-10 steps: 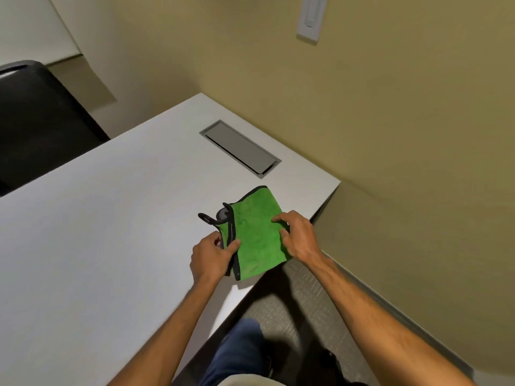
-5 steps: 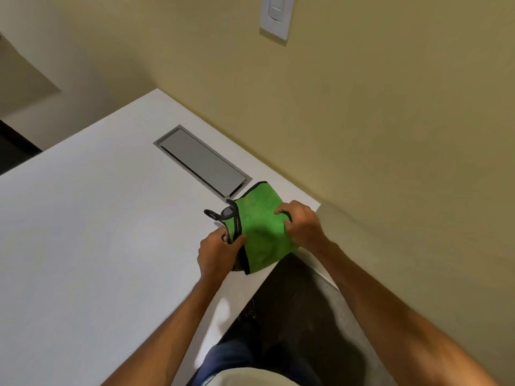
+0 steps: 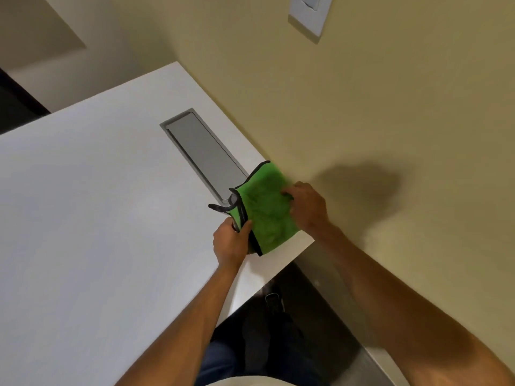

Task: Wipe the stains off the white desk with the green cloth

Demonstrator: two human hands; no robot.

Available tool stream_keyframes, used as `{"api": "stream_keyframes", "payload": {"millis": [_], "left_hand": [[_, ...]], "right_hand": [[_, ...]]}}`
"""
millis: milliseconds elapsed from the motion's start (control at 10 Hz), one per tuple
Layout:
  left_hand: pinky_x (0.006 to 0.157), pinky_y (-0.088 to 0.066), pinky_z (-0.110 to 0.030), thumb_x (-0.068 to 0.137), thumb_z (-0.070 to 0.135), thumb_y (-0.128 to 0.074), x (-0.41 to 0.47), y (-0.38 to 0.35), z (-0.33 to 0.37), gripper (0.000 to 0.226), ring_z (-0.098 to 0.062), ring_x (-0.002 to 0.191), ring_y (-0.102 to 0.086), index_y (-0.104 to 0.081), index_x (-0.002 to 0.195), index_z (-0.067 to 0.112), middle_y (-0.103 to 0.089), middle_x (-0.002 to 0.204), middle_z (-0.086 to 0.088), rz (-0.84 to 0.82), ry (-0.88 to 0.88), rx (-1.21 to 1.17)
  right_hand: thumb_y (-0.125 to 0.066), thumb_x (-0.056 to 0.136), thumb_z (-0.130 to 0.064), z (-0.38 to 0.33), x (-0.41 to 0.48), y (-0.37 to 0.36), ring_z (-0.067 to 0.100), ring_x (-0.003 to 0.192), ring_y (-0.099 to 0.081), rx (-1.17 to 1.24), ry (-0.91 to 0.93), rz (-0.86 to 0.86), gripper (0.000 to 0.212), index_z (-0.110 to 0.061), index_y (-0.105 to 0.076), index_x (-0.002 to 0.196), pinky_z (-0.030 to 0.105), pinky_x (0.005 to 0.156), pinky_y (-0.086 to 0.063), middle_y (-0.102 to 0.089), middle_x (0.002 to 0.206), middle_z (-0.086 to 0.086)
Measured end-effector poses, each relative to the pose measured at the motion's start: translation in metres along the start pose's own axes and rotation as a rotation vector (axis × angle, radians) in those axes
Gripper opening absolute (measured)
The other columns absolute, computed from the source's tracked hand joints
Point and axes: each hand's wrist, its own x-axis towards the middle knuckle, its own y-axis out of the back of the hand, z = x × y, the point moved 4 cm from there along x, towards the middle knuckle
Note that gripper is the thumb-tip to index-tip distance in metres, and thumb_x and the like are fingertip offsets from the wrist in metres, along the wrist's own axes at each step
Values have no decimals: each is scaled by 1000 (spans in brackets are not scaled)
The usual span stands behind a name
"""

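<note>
- I have the green cloth folded into a pad and held between both hands, at about 3 o'clock from the frame's middle, over the near right corner of the white desk.
- My left hand pinches the cloth's dark-bound edge at its 7 o'clock corner, thumb on top; my right hand is closed on its 3 o'clock edge, fingers curled into the fabric.
- I cannot tell whether the cloth lies flat on the desk or hangs just above it; a dark loop sticks out at its 9 o'clock side, beside the end of the grey cable hatch.
- Progress, as I judge it: I am only readying the cloth. No stains show on the visible top, so I cannot say what has been cleaned or what is left.
- Against half a second ago, the cloth and both hands sit closer to the wall and further right in frame, and the cloth's far corner now nearly meets the wall.
- The grips look unchanged; the wall plate has slid towards 1 o'clock.
</note>
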Motion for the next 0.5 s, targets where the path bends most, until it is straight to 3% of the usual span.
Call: {"api": "stream_keyframes", "payload": {"millis": [100, 200, 300, 400, 500], "left_hand": [[58, -41, -29, 90, 37, -68, 10, -30, -8, 26, -22, 75, -59, -59, 85, 13, -62, 75, 1, -74, 120, 42], [85, -56, -39, 88, 23, -70, 8, -63, -22, 20, -30, 89, -69, -69, 96, 5, -73, 94, -11, -226, 297, -73], [93, -56, -45, 86, 15, -70, 2, -80, -32, 14, -31, 93, -70, -71, 97, 7, -75, 98, -13, -220, 374, -183], [93, -55, -48, 84, 12, -69, -4, -83, -31, 15, -32, 91, -71, -71, 98, 5, -75, 96, -13, -182, 421, -233], [94, -55, -49, 84, 13, -71, -8, -83, -28, 21, -33, 93, -71, -68, 103, 4, -75, 99, -13, -130, 433, -288]], "right_hand": [[-54, 90, -1, 24, 11, -10, 34, 118, -62, -48, 17, -117, 48, -22, -68, 131, 44, 92, -56, -65, 125, 9], [-56, 91, 0, 51, 15, -26, 34, 127, -58, -80, 31, -306, 48, -15, -63, 136, 46, 103, -53, -60, 135, 10], [-60, 86, -3, 72, 16, -34, 38, 131, -57, -56, 88, -420, 49, -6, -61, 135, 46, 106, -50, -55, 144, 15], [-58, 85, 2, 80, 16, -36, 36, 139, -52, -34, 161, -459, 59, -5, -55, 144, 46, 113, -46, -45, 157, 14], [-56, 89, 2, 87, 20, -41, 38, 141, -48, -97, 140, -428, 53, -5, -54, 141, 46, 114, -44, -41, 158, 15]]}}
